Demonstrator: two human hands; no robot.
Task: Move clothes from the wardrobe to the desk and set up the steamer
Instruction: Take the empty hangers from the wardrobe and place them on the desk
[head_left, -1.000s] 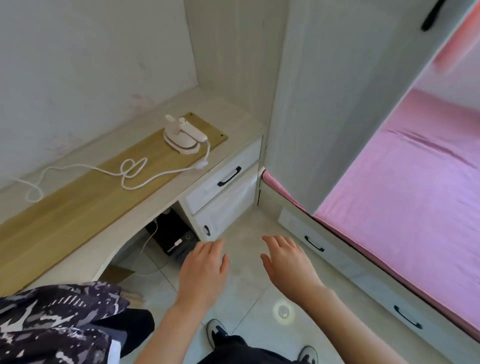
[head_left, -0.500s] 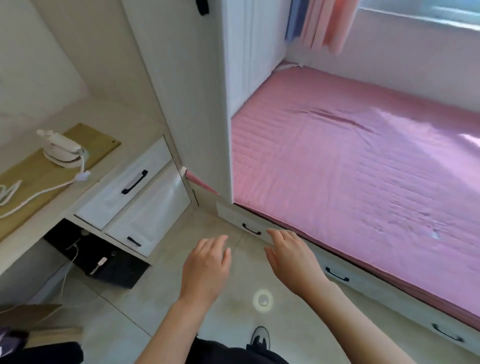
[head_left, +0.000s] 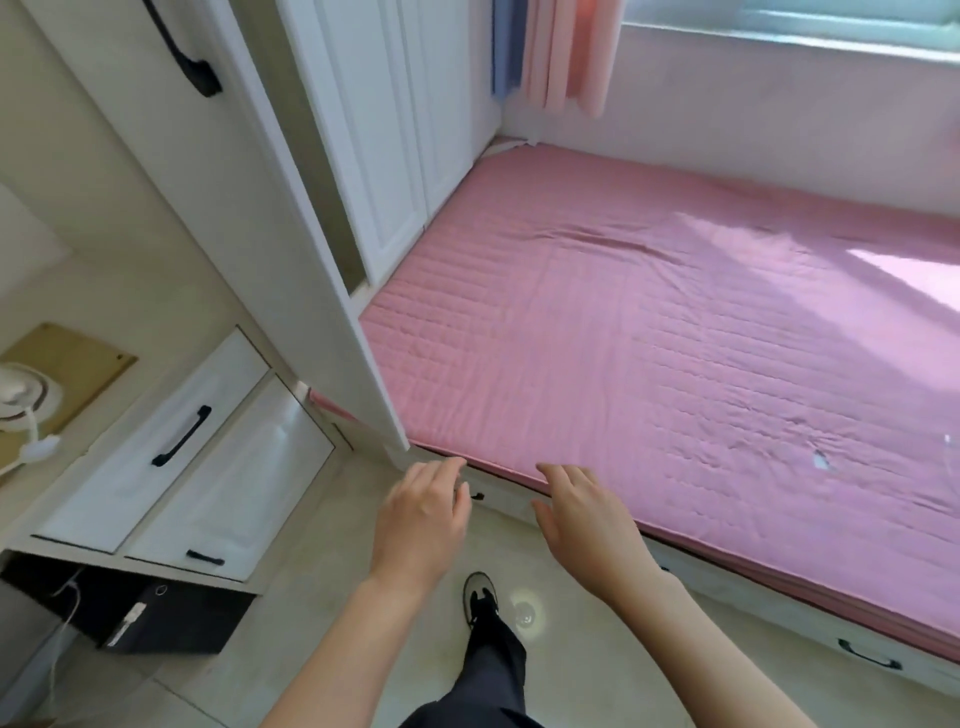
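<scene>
Two hands are hovering empty just below the wardrobe (head_left: 379, 135). The left hand (head_left: 423, 525) and the right hand (head_left: 587, 525) are reaching forward side by side, fingers relaxed and slightly spread, gripping nothing. Over the last second the view has been swinging away from the surface (head_left: 78, 358) and is now centring on the wardrobe, so the person is evidently turning toward it. A tall front panel (head_left: 249, 218) carrying a black handle (head_left: 187, 62) is standing at the left of the wardrobe, and the panelled doors are appearing closed. The steamer (head_left: 21, 397) is sitting on the surface well to the left of the wardrobe, partly cut off by the frame edge, with its white cord (head_left: 31, 447) trailing beside it. Neither hand is touching it. The pink bed (head_left: 649, 338) is lying to the right of the wardrobe, and the white drawers (head_left: 171, 441) are sitting to its lower left. No clothes are showing anywhere in view, so their location inside the wardrobe is not confirmable. As a judgement, the task is entering its retrieval stage with nothing yet moved. The next move is likely calling for one hand to rise to a wardrobe door and open it. Steamer set-up is waiting until garments are lying on the surface.
</scene>
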